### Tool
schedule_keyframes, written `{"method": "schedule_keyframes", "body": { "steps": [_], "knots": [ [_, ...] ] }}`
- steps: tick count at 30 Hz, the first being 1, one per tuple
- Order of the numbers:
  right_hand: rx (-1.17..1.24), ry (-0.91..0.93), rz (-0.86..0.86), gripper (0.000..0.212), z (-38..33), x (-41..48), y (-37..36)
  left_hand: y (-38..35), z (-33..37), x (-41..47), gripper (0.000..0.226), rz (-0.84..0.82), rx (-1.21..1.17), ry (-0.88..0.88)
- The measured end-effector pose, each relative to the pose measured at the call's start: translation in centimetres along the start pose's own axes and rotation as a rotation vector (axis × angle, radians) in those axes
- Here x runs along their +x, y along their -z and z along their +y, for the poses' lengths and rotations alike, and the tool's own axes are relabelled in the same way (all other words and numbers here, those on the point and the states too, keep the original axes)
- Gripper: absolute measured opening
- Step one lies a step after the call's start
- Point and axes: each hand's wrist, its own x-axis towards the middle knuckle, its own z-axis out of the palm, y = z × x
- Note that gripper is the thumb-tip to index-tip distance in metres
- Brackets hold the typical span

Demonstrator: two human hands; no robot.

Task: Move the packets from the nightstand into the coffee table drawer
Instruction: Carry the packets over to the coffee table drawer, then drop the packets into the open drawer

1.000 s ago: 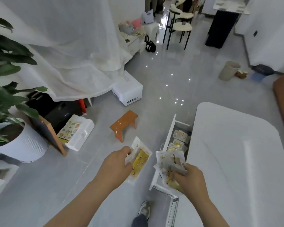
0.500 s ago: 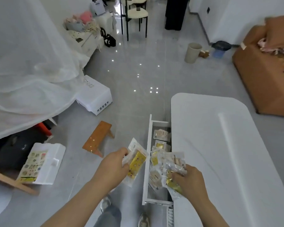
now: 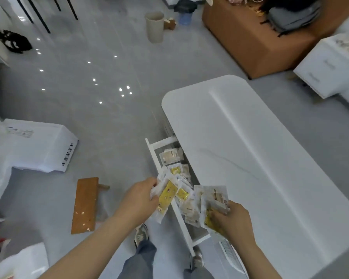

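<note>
The white coffee table (image 3: pixel 250 158) has its drawer (image 3: pixel 156 156) pulled open on its left side, with several clear packets (image 3: pixel 170 157) lying inside. My left hand (image 3: pixel 139 198) grips a yellow-and-clear packet (image 3: pixel 166 196) at the drawer's front rail. My right hand (image 3: pixel 232 220) holds a bunch of packets (image 3: pixel 212 196) over the near end of the drawer, by the table's edge. The nightstand (image 3: pixel 326 67) stands at the far right.
A small orange wooden stool (image 3: pixel 85 206) stands on the floor left of my hands. A white box-shaped appliance (image 3: pixel 40 146) lies further left. A brown sofa (image 3: pixel 250 41), a beige bin (image 3: pixel 155 27) and chair legs stand at the back. My feet (image 3: pixel 141 234) are below the drawer.
My view has swung right and down, closer to the table. Both hands have carried their packets over the open drawer; the left packet now overlaps the drawer front.
</note>
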Motion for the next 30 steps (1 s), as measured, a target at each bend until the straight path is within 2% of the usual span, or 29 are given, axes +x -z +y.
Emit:
{"method": "schedule_keyframes", "body": {
  "steps": [6, 15, 23, 30],
  "knots": [
    [-0.056, -0.171, -0.01, 0.016, 1.7, 2.5, -4.4, -2.9, -2.2, 5.3, 0.016, -0.15, 0.09, -0.075],
    [-0.022, -0.338, -0.019, 0.03, 9.0, 9.4, -11.8, -13.1, -5.8, 13.8, 0.012, -0.226, -0.011, 0.07],
    [0.145, -0.48, 0.03, 0.014, 14.7, 14.8, -19.7, -23.1, -8.5, 22.3, 0.005, -0.216, -0.084, 0.111],
    [0.202, -0.563, 0.021, 0.015, 18.8, 18.7, -25.4, -30.9, -10.2, 27.8, 0.015, -0.227, -0.098, 0.132]
  ]
}}
